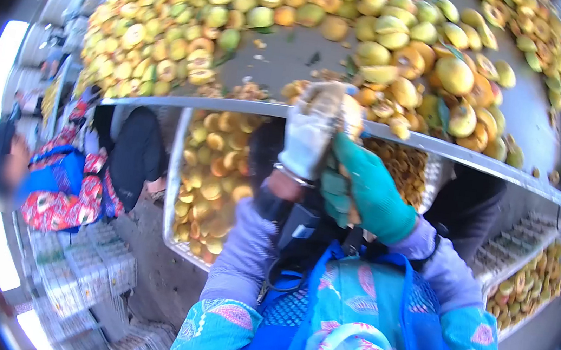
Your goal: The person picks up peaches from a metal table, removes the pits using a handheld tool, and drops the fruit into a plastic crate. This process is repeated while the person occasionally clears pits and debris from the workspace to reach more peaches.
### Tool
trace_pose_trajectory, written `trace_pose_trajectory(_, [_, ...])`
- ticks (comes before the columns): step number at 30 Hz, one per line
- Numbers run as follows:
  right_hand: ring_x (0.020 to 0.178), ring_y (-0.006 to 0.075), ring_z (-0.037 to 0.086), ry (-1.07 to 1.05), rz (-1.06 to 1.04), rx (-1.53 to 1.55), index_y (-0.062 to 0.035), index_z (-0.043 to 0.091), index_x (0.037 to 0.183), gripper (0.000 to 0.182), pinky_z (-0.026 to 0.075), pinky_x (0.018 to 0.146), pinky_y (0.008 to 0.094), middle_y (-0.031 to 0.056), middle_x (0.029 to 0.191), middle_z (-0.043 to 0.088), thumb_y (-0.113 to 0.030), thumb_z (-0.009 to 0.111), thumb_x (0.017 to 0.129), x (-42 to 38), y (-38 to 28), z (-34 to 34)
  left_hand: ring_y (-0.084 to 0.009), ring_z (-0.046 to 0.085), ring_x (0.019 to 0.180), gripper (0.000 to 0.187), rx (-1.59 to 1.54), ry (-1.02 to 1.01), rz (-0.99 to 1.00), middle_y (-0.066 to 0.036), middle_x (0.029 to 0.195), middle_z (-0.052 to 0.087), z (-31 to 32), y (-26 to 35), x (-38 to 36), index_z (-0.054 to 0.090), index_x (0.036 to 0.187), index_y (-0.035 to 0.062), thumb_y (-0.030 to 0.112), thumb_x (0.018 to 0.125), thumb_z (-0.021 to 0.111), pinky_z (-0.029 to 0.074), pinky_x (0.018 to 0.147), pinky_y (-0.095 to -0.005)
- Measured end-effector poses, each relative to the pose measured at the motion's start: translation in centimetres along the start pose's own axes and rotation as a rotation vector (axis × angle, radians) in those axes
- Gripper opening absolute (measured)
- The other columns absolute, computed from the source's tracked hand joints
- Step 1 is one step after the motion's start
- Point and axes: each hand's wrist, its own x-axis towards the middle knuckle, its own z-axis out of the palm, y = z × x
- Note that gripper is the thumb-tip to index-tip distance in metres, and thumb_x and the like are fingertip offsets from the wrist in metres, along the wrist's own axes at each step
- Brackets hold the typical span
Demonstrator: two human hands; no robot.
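My left hand (312, 126), in a white glove, is raised over the metal table's front edge (233, 106). Its fingers are curled round a yellow-orange fruit piece (352, 116), partly hidden and blurred. My right hand (372, 190), in a green glove, is close against it on the right, fingers bent; whatever it may hold is hidden. Yellow and green fruits, some halved, are heaped on the table beyond both hands, with a pile of whole ones (454, 75) to the right.
Below the table edge stand a white crate of fruit halves (211, 187) and, behind my hands, another crate (401, 170). A third crate (528, 285) is at the lower right. A person (63, 182) sits at the left near stacked crates (81, 262).
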Motion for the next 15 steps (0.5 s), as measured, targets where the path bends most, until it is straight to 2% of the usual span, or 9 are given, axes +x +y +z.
trace_pose_trajectory(2, [0.036,0.0125,0.043,0.052,-0.062,-0.166,-0.0113,0.049,0.078,0.046,0.034,0.033,0.0254,0.0016,0.052,0.046,-0.053,0.042,0.096,0.1,0.0,-0.5,-0.0089,0.061,0.077,0.017,0.291,-0.100,0.302,-0.004,0.093,0.065,-0.9,-1.7,0.3,0.061,0.105,0.0027,0.016,0.095,0.059,0.052,0.067,-0.0224])
trace_pose_trajectory(3, [0.036,0.0121,0.042,0.080,-0.097,-0.204,-0.0123,0.049,0.080,0.044,0.033,0.032,0.0253,0.0003,0.052,0.044,-0.052,0.042,0.097,-0.1,-0.3,-0.3,-0.0079,0.060,0.080,0.017,0.159,-0.144,0.170,-0.004,0.096,0.065,-0.8,-1.8,0.6,0.061,0.106,0.0029,0.016,0.095,0.058,0.051,0.068,-0.0217])
trace_pose_trajectory(5, [0.036,0.0111,0.038,-0.023,0.093,0.293,-0.0143,0.049,0.084,0.040,0.031,0.032,0.0257,-0.0021,0.053,0.040,-0.051,0.042,0.097,-0.1,-1.3,0.3,-0.0097,0.060,0.079,0.023,-0.111,-0.185,-0.083,-0.005,0.094,0.065,-0.6,-2.6,1.0,0.060,0.108,0.0030,0.023,0.096,0.055,0.052,0.067,-0.0237])
trace_pose_trajectory(6, [0.036,0.0105,0.034,-0.130,0.103,0.357,-0.0153,0.050,0.087,0.037,0.030,0.032,0.0263,-0.0037,0.054,0.036,-0.050,0.043,0.097,-0.2,-1.5,0.2,-0.0126,0.061,0.075,0.029,-0.251,-0.196,-0.180,-0.007,0.090,0.064,-0.2,-3.5,1.2,0.060,0.108,0.0028,0.028,0.097,0.053,0.052,0.064,-0.0263])
trace_pose_trajectory(9, [0.036,0.0085,0.030,-0.139,0.106,0.321,-0.0163,0.050,0.086,0.036,0.028,0.033,0.0261,-0.0068,0.054,0.031,-0.047,0.038,0.100,-0.6,-1.8,-0.2,-0.0172,0.062,0.065,0.040,-0.473,-0.185,-0.265,-0.009,0.081,0.064,1.0,-4.1,1.1,0.059,0.105,0.0030,0.041,0.098,0.048,0.053,0.059,-0.0304])
trace_pose_trajectory(11, [0.037,0.0054,0.029,-0.536,0.206,0.626,-0.0167,0.049,0.091,0.038,0.025,0.034,0.0255,-0.0085,0.057,0.030,-0.048,0.031,0.101,-0.5,-1.6,-1.9,-0.0163,0.061,0.064,0.039,-0.556,-0.170,-0.265,-0.007,0.080,0.064,1.9,-3.1,0.5,0.059,0.100,0.0055,0.043,0.097,0.050,0.052,0.059,-0.0298])
trace_pose_trajectory(12, [0.033,0.0039,0.026,-0.499,0.122,0.693,-0.0105,0.046,0.097,0.043,0.017,0.029,0.0236,-0.0061,0.058,0.032,-0.048,0.026,0.102,-1.0,-1.1,-2.1,-0.0165,0.061,0.064,0.038,-0.667,-0.140,-0.309,-0.007,0.080,0.064,2.5,-3.0,0.2,0.060,0.098,0.0073,0.044,0.096,0.051,0.052,0.059,-0.0302])
trace_pose_trajectory(14, [0.032,0.0054,0.033,-0.624,0.081,0.704,-0.0102,0.040,0.094,0.041,0.019,0.027,0.0220,-0.0017,0.058,0.036,-0.047,0.025,0.102,-1.1,-1.1,-2.2,-0.0170,0.061,0.063,0.036,-0.921,-0.019,-0.463,-0.006,0.081,0.064,2.8,-2.7,-0.2,0.060,0.094,0.0110,0.046,0.094,0.054,0.052,0.060,-0.0310])
trace_pose_trajectory(15, [0.032,0.0062,0.033,-0.620,0.068,0.716,-0.0101,0.038,0.093,0.038,0.019,0.027,0.0210,-0.0003,0.058,0.036,-0.045,0.027,0.103,-1.4,-1.5,-2.2,-0.0172,0.062,0.067,0.032,-0.865,-0.041,-0.452,-0.007,0.085,0.064,2.3,-1.3,-0.4,0.061,0.097,0.0096,0.040,0.092,0.055,0.052,0.062,-0.0304])
